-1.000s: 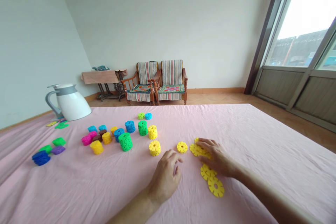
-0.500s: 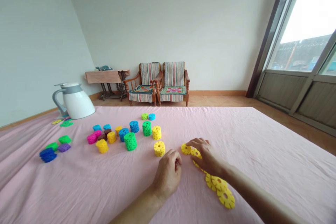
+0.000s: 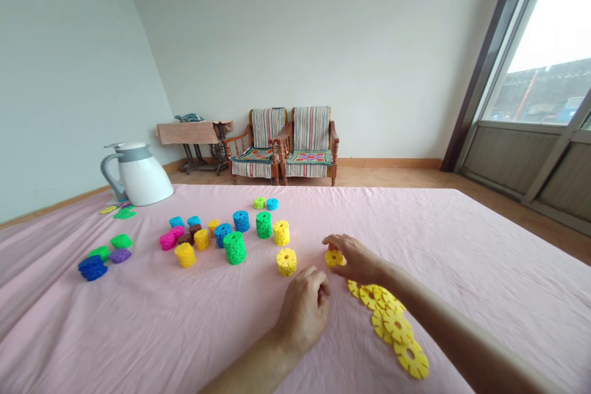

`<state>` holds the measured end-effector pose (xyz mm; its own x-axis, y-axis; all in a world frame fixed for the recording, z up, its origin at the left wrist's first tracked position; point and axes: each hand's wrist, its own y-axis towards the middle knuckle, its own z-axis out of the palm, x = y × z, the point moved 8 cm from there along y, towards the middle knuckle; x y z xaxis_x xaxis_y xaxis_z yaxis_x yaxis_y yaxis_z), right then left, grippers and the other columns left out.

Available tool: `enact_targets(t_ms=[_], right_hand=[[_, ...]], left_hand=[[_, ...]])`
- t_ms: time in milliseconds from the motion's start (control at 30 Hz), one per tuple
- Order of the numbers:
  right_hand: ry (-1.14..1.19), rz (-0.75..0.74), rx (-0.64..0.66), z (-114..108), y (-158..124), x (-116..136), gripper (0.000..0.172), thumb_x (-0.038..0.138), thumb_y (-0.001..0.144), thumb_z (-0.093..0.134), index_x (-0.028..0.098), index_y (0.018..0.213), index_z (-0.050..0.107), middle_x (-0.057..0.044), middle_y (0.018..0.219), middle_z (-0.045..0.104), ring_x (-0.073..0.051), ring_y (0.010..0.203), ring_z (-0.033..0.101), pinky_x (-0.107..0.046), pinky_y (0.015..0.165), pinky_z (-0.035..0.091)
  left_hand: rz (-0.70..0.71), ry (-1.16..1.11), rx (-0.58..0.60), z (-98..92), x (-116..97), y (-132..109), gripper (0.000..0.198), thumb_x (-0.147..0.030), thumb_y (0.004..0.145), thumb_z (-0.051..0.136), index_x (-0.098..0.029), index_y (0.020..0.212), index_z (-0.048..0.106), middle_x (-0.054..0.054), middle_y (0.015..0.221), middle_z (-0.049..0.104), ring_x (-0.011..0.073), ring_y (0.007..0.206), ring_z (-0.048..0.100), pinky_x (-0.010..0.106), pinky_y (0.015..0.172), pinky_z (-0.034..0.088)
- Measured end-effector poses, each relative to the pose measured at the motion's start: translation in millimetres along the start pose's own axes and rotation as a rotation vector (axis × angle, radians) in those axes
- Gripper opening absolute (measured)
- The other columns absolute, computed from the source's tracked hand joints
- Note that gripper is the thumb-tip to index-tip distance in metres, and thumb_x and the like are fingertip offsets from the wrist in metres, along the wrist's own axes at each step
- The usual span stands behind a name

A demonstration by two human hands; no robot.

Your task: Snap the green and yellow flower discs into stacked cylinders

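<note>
My right hand [image 3: 357, 260] reaches over a yellow notched plastic disc [image 3: 333, 258], thumb and fingers bent round its edges; whether more discs lie under it I cannot tell. Below my right wrist, a spread of overlapping yellow discs [image 3: 398, 325] trails toward the near side. My left hand [image 3: 305, 305] rests on the cloth with curled fingers, and its inside is hidden from me. Just beyond that hand stands a stack of yellow discs [image 3: 286, 262], with another yellow stack [image 3: 281, 233] behind it.
Left of the yellow stacks are green stacks [image 3: 235, 248], blue stacks [image 3: 241, 221], magenta [image 3: 167, 241] and brown ones [image 3: 185, 239]. Dark blue discs [image 3: 92, 268] sit farther left. A white jug [image 3: 144, 175] stands at the back left of the pink cloth [image 3: 184, 326].
My right hand has drawn round the far yellow disc; the disc that lay right beside it no longer shows separately. The left hand stays curled in place. The view has shifted slightly.
</note>
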<state>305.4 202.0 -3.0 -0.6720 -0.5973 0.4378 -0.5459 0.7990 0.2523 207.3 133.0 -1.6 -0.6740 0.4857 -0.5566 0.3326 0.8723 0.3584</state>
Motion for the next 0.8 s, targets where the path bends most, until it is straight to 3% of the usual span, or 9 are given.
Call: enact_targets(t_ms=[300,400,500,633,800], right_hand=[[-0.065,0.109,-0.03,-17,13,-48,0.052,0.014,0.06,0.058,0.015,0.111,0.051,-0.009,0.093,0.063,-0.02,0.085,0.057,-0.031,0.077,0.042],[-0.079,0.164,-0.054,-29,3,-71,0.052,0.015,0.06,0.058,0.013,0.111,0.05,-0.01,0.093,0.062,-0.02,0.083,0.057,-0.032,0.076,0.043],[-0.081,0.199,-0.07,-39,-11,-87,0.052,0.017,0.062,0.058,0.013,0.113,0.048,-0.009,0.091,0.062,-0.019,0.082,0.057,-0.031,0.075,0.043],[-0.081,0.232,-0.091,-47,-29,-101,0.052,0.021,0.064,0.058,0.013,0.115,0.046,-0.008,0.089,0.062,-0.019,0.081,0.057,-0.031,0.075,0.043],[-0.08,0.268,-0.132,-55,-49,-113,0.051,0.021,0.065,0.059,0.017,0.115,0.046,-0.006,0.09,0.061,-0.019,0.084,0.057,-0.032,0.078,0.043]], left_hand=[[0.023,-0.004,0.024,3.0,1,-2,0.028,0.006,0.059,0.04,-0.018,0.069,0.052,0.001,0.075,0.055,0.0146,0.075,0.052,0.024,0.064,0.037],[0.044,0.011,0.046,-0.2,-11,0,0.023,0.0,0.066,0.046,-0.019,0.076,0.055,0.003,0.083,0.057,0.0174,0.083,0.052,0.028,0.071,0.04],[0.155,0.036,0.102,1.4,-36,10,0.013,-0.018,0.073,0.059,-0.019,0.085,0.058,0.004,0.092,0.058,0.0216,0.093,0.049,0.033,0.082,0.039],[0.32,0.045,0.226,24.1,-65,35,0.05,-0.051,0.066,0.067,-0.021,0.104,0.057,0.006,0.105,0.057,0.0259,0.1,0.048,0.039,0.089,0.037],[0.293,0.064,0.302,58.9,-67,63,0.072,-0.07,0.056,0.063,-0.02,0.107,0.055,0.009,0.106,0.054,0.0297,0.1,0.048,0.042,0.087,0.038]])
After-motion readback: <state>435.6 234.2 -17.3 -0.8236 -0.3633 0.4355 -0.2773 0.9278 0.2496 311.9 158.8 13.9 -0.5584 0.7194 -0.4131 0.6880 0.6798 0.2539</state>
